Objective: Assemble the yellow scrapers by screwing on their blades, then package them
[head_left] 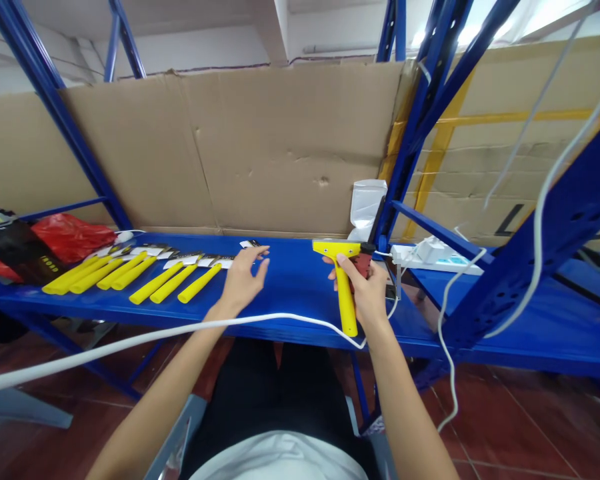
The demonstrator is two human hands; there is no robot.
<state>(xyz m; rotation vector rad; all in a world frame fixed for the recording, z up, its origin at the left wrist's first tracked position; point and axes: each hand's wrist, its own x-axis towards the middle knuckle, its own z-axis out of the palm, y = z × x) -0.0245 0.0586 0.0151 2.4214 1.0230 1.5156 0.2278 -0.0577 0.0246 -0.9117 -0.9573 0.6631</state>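
Note:
My right hand (pixel 371 291) grips a yellow scraper (pixel 347 303) by the top of its handle, with the wide head up and the handle pointing down. A dark red and black object (pixel 364 259) shows right behind the scraper head; I cannot make out what it is or whether my fingers touch it. My left hand (pixel 243 275) is empty, fingers apart, over the middle of the blue shelf (pixel 285 293). Just past its fingers lies a small black and white packet or card (pixel 250 245). Left of that hand, several yellow-handled scrapers (pixel 166 283) lie in a row, heads toward the back.
A white cable (pixel 275 319) crosses in front of both forearms. Far left sit a red plastic bag (pixel 73 237) and a black bag or case (pixel 17 243). A white power strip (pixel 433 255) lies at right beside a blue upright post. Cardboard (pixel 280 153) walls the back.

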